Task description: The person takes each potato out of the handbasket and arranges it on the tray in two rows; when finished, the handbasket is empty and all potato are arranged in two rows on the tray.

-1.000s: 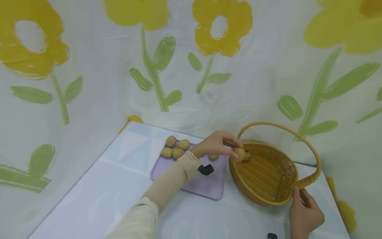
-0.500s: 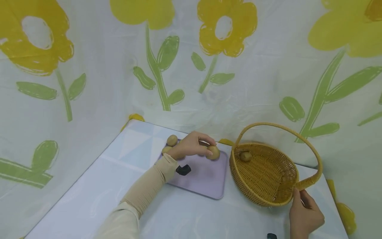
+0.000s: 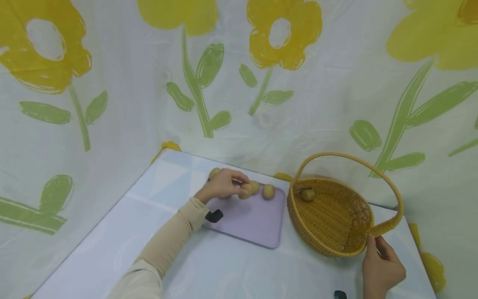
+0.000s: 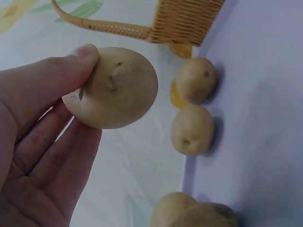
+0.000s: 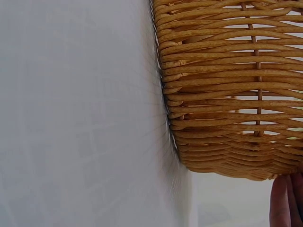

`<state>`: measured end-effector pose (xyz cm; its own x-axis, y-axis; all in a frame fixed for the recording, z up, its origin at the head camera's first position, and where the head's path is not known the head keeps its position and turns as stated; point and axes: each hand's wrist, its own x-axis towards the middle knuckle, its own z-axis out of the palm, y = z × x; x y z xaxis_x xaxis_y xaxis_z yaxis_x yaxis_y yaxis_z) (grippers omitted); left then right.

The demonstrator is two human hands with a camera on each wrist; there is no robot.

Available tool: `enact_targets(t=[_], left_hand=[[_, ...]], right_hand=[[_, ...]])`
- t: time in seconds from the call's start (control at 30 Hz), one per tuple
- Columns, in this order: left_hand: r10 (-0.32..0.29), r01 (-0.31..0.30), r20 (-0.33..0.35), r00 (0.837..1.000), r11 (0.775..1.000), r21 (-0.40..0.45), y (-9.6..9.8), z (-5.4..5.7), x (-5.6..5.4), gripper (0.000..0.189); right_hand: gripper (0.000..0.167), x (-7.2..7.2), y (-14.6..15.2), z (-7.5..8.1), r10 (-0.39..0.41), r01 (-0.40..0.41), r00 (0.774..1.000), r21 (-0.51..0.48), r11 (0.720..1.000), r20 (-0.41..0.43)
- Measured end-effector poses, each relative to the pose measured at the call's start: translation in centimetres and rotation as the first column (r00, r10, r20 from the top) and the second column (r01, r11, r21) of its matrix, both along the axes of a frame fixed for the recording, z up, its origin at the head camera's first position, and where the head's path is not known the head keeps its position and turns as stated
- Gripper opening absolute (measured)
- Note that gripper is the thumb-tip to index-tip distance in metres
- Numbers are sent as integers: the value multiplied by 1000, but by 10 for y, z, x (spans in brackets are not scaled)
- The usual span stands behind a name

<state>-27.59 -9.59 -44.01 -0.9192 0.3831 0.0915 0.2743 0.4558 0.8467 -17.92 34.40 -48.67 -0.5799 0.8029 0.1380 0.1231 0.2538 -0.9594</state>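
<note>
In my left hand (image 3: 224, 182) I hold a potato (image 4: 118, 90) between thumb and fingers, raised over the lilac tray (image 3: 246, 224). Two more potatoes sit at the tray's back right, one of them a round potato (image 3: 268, 192). Another potato (image 3: 214, 172) shows partly behind the hand, and the left wrist view has a pair of potatoes (image 4: 203, 215) at its lower edge. To the right stands a wicker basket (image 3: 328, 220) with a potato (image 3: 308, 194) inside. My right hand (image 3: 382, 265) pinches the basket's rim near the handle's base; its fingertips (image 5: 280, 201) are partly cut off in the right wrist view.
The basket's tall arched handle (image 3: 349, 157) rises above its opening. Tray and basket stand on a pale patterned table (image 3: 231, 274). Behind them hangs a white flowered cloth (image 3: 317, 112). A small dark object (image 3: 340, 295) shows at the front edge.
My left hand has carried the potato leftward from the basket's left rim to above the tray. Two tray potatoes have come into view on its right. The right hand still holds the rim.
</note>
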Motion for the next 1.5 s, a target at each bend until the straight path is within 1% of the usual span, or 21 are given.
enact_targets(t=[0.1, 0.3, 0.4, 0.53, 0.67, 0.77, 0.87, 1.0, 1.3, 1.43, 1.5], left_hand=[[23, -23, -4, 1000, 999, -40, -3, -5, 0, 33], [55, -58, -28, 998, 991, -117, -3, -13, 0, 32], [72, -79, -47, 996, 985, -152, -1, -16, -1, 33], [85, -96, -69, 994, 977, -188, 1, -21, -3, 33], [91, -105, -71, 993, 968, -229, 3, -25, -5, 33], [91, -103, -61, 994, 964, -246, 5, -25, -6, 32], [90, -99, -51, 995, 965, -243, 7, -25, -6, 31], [93, -101, -44, 995, 964, -247, 8, -25, -7, 31], [75, -91, -69, 995, 957, -274, 9, -33, -9, 29], [62, -88, -96, 993, 951, -297, 10, -35, -10, 28], [59, -86, -98, 993, 947, -309, 10, -36, -11, 28]], right_hand=[[29, -1, 1, -1, -2, 2, 1000, 3, 1000, -3], [29, -2, 2, -4, -6, 6, 1000, 11, 1000, 11], [29, -2, 2, -4, -2, 2, 1000, 13, 1000, -3], [30, -1, 2, -3, 5, -5, 1000, 15, 1000, -17], [30, -1, 2, -2, 7, -7, 1000, 21, 1000, -14], [31, -2, 2, -2, 5, -5, 1000, 21, 1000, 2], [32, -2, 3, -3, 4, -5, 1000, 19, 1000, 15], [32, -2, 3, -4, 6, -7, 1000, 24, 1000, 8], [34, -3, 4, -4, 3, -3, 1000, 3, 1000, 14], [34, -4, 4, -4, -1, 1, 1000, 2, 1000, 19], [34, -4, 5, -5, 0, 0, 1000, 1, 1000, 25]])
